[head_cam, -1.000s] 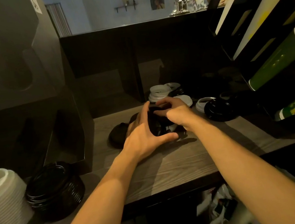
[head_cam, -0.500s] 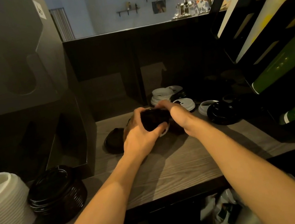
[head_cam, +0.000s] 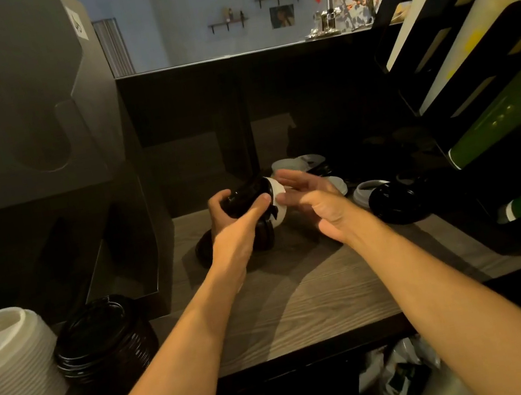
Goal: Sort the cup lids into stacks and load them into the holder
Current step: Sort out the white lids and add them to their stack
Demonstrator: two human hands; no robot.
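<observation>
Black plastic lids (head_cam: 245, 196), nested in a short stack with a white lid (head_cam: 279, 202) at its end, are sitting in the left hand (head_cam: 234, 236) just above the worktop (head_cam: 304, 294), fingers (head_cam: 218, 204) curling round the rims. The stack's axis is pointing right toward the right hand (head_cam: 317, 201), which is hovering with its fingers spread. Looking light, thin and slippery, the lids are probably asking for a rim grip.

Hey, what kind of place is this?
Probably a cafe's service counter: a white lid stack and a black lid stack on the wooden counter, sleeves of paper cups in a slanted rack, and a chrome tap beyond.
</observation>
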